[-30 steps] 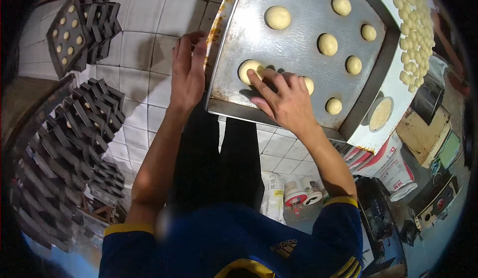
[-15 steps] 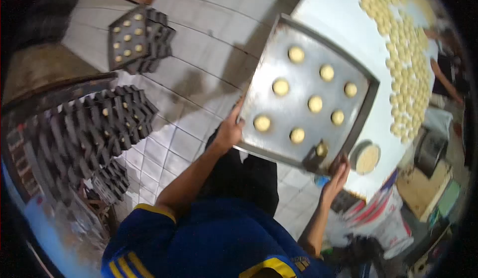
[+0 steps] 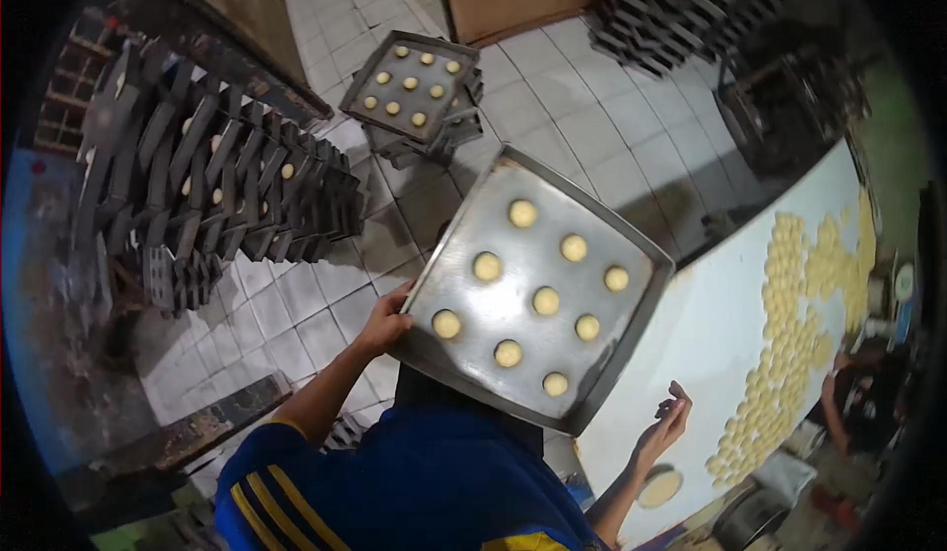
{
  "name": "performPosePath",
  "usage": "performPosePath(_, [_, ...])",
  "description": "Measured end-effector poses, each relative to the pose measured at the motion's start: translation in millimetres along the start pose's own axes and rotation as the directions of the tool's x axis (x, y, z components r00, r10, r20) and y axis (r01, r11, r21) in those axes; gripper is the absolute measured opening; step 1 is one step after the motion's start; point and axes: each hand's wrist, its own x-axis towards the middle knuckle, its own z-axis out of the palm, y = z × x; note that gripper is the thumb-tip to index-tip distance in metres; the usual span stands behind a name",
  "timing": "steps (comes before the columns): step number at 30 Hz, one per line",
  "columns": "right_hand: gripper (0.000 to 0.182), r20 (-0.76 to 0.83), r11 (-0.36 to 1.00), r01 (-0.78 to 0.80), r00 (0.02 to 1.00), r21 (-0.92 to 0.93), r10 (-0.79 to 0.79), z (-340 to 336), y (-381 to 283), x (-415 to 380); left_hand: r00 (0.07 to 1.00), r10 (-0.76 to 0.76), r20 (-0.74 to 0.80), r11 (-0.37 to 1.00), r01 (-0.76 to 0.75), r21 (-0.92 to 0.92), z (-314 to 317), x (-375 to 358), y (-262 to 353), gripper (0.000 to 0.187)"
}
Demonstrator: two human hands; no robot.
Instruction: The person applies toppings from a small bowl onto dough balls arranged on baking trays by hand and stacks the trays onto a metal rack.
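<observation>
Steel square baking tray (image 3: 493,285) with nine pale dough rounds (image 3: 546,300) rides clamped in my left grip (image 3: 385,324), lifted off the white counter (image 3: 710,344) beside it, right hand (image 3: 663,431) open, probably carrying toward a stack.
</observation>
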Motion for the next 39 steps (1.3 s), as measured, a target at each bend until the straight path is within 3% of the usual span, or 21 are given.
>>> performPosePath(2, [0.044, 0.024, 0.999, 0.033, 0.999, 0.01, -0.033, 53.6, -31.5, 22.6, 0.957, -0.186, -0.221, 0.982, 0.178, -0.059, -51.5, 13.8, 17.3, 0.087])
performPosePath(3, [0.044, 0.034, 0.999, 0.038, 0.999, 0.018, -0.039, 83.4, -49.0, 32.6, 0.931, -0.188, -0.312, 0.975, 0.139, -0.173, -76.0, 27.5, 24.1, 0.087])
performPosePath(7, [0.047, 0.194, 0.999, 0.027, 0.981, -0.025, -0.022, 225.1, -97.3, 61.1, 0.786, -0.204, -0.583, 0.979, 0.178, -0.103, -209.7, 130.1, 47.3, 0.087])
performPosePath(8, [0.049, 0.245, 0.997, 0.012, 0.97, -0.071, 0.006, 260.0, -108.9, 65.7, 0.78, -0.215, -0.588, 0.976, 0.182, -0.115, -246.2, 164.1, 42.0, 0.087])
performPosePath(10, [0.049, 0.332, 0.994, 0.068, 0.943, -0.083, -0.036, 331.6, -127.5, 74.1, 0.764, -0.039, -0.644, 0.991, -0.052, -0.122, -313.5, 236.1, 34.0, 0.083])
performPosePath(12, [0.049, 0.386, 0.991, 0.029, 0.922, -0.127, 0.022, 396.2, -172.8, 76.1, 0.725, -0.068, -0.685, 0.993, -0.017, -0.116, -377.2, 312.0, 26.1, 0.087])
performPosePath(16, [0.048, 0.532, 0.98, 0.114, 0.847, -0.164, -0.009, 475.4, -186.6, 81.2, 0.643, -0.202, -0.738, 0.976, 0.069, -0.207, -454.4, 440.0, 27.3, 0.089])
performPosePath(18, [0.046, 0.519, 0.975, -0.093, 0.834, -0.203, 0.188, 488.3, -169.2, 75.0, 0.624, -0.155, -0.766, 0.981, 0.009, -0.192, -487.2, 497.8, -3.6, 0.087])
performPosePath(19, [0.047, 0.588, 0.927, -0.154, 0.735, -0.342, 0.339, 492.2, -179.7, 83.6, 0.621, -0.179, -0.763, 0.979, 0.034, -0.202, -498.1, 521.5, -14.1, 0.084])
performPosePath(20, [0.047, 0.576, 0.918, -0.158, 0.737, -0.364, 0.355, 503.3, -165.7, 83.8, 0.615, -0.211, -0.76, 0.974, 0.067, -0.217, -507.4, 542.0, -26.9, 0.082])
performPosePath(21, [0.051, 0.554, 0.939, 0.162, 0.832, -0.303, 0.035, 503.1, -138.7, 74.9, 0.638, -0.177, -0.749, 0.976, 0.016, -0.217, -523.9, 563.5, -54.1, 0.08])
performPosePath(23, [0.056, 0.542, 0.843, 0.45, 0.805, -0.294, -0.241, 487.0, -134.3, 59.2, 0.639, -0.193, -0.744, 0.975, 0.041, -0.218, -523.9, 577.0, -77.6, 0.076])
performPosePath(24, [0.057, 0.543, 0.89, 0.246, 0.84, -0.384, 0.002, 495.6, -147.9, 65.0, 0.621, -0.215, -0.753, 0.975, 0.086, -0.207, -517.0, 583.6, -56.2, 0.074])
performPosePath(26, [0.059, 0.468, 0.826, -0.157, 0.76, -0.541, 0.451, 522.0, -168.2, 78.3, 0.609, -0.246, -0.754, 0.968, 0.112, -0.225, -532.9, 598.1, -82.8, 0.075])
performPosePath(27, [0.059, 0.507, 0.9, -0.154, 0.782, -0.408, 0.364, 529.3, -160.5, 73.7, 0.603, -0.259, -0.754, 0.965, 0.129, -0.229, -537.6, 606.1, -97.2, 0.075])
performPosePath(30, [0.058, 0.526, 0.875, -0.189, 0.736, -0.445, 0.426, 522.7, -138.6, 66.8, 0.554, -0.233, -0.799, 0.966, 0.227, -0.124, -532.6, 606.4, -88.8, 0.08])
performPosePath(31, [0.057, 0.513, 0.843, -0.363, 0.674, -0.397, 0.532, 497.7, -102.7, 59.8, 0.591, -0.092, -0.801, 0.964, 0.253, 0.076, -543.4, 610.2, -102.7, 0.076])
performPosePath(35, [0.052, 0.609, 0.89, -0.375, 0.652, -0.259, 0.451, 494.9, -114.5, 45.4, 0.453, 0.134, -0.881, 0.899, 0.318, 0.3, -525.1, 586.9, -100.9, 0.065])
performPosePath(37, [0.049, 0.626, 0.903, -0.331, 0.651, -0.273, 0.428, 473.2, -115.3, 44.0, 0.582, 0.209, -0.786, 0.904, 0.192, 0.382, -493.3, 537.6, -112.6, 0.068])
performPosePath(38, [0.045, 0.624, 0.912, -0.288, 0.665, -0.292, 0.41, 462.4, -112.2, 40.9, 0.679, -0.09, -0.728, 0.81, 0.476, 0.344, -461.2, 498.5, -87.7, 0.076])
performPosePath(39, [0.035, 0.672, 0.934, -0.314, 0.656, -0.169, 0.342, 453.5, -103.6, 38.5, 0.832, 0.144, -0.536, 0.837, 0.186, 0.514, -451.7, 453.4, -120.5, 0.084])
